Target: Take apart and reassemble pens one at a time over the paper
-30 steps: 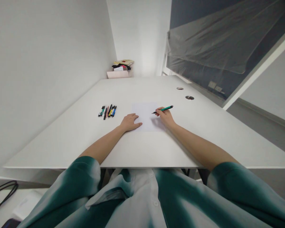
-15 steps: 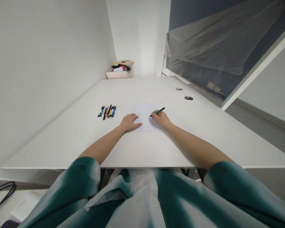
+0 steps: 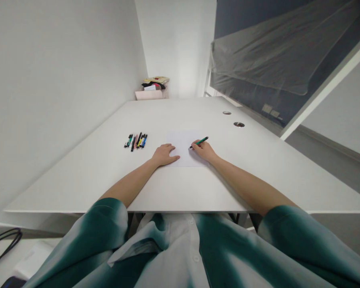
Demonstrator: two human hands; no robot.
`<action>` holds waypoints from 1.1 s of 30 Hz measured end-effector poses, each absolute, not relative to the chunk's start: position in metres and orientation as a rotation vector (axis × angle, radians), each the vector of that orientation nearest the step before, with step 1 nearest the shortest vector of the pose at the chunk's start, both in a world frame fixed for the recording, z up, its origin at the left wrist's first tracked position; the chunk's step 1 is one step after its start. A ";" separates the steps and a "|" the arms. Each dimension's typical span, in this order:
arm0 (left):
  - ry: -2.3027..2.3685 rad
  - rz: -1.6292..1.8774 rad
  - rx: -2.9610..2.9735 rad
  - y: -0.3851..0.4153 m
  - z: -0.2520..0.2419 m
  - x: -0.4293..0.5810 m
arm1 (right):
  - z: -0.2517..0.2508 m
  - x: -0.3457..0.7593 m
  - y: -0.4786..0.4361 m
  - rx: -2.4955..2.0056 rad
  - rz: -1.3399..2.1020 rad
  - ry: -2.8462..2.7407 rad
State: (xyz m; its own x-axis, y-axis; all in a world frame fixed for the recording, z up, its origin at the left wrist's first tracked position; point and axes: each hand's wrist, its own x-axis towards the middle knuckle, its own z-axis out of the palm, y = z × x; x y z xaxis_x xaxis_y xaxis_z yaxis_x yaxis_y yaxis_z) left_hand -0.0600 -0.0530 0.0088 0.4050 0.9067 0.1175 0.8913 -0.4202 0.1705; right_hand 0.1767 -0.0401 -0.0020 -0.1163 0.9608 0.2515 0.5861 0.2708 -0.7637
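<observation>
A white sheet of paper (image 3: 184, 140) lies on the white table (image 3: 180, 188) in front of me. My left hand (image 3: 165, 155) rests flat over the paper's left edge, thumb spread away from the fingers, holding nothing. On the right part of the sheet, my right hand (image 3: 204, 150) grips a green and black pen (image 3: 202, 141), its tip pointing down and left at the paper. No marks can be made out on the sheet. Left of my left hand lies a row of several pens (image 3: 136, 141) in black, green, pink, yellow and blue.
A pale box (image 3: 149, 95) heaped with cloth and papers stands beyond the table's far edge. Two round metal-rimmed fittings (image 3: 239, 124) sit in the tabletop at the right. Black cables (image 3: 6, 244) lie at the lower left, below table height.
</observation>
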 end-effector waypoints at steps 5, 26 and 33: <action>1.642 0.309 2.566 -0.052 0.008 -0.060 | -0.007 0.180 -0.035 -1.342 0.671 -1.712; 1.198 0.892 2.748 -0.055 0.006 -0.048 | 0.008 0.158 -0.058 -0.883 1.233 -1.526; 1.340 0.889 2.663 -0.046 0.001 -0.058 | 0.019 0.169 -0.055 -0.773 1.585 -1.162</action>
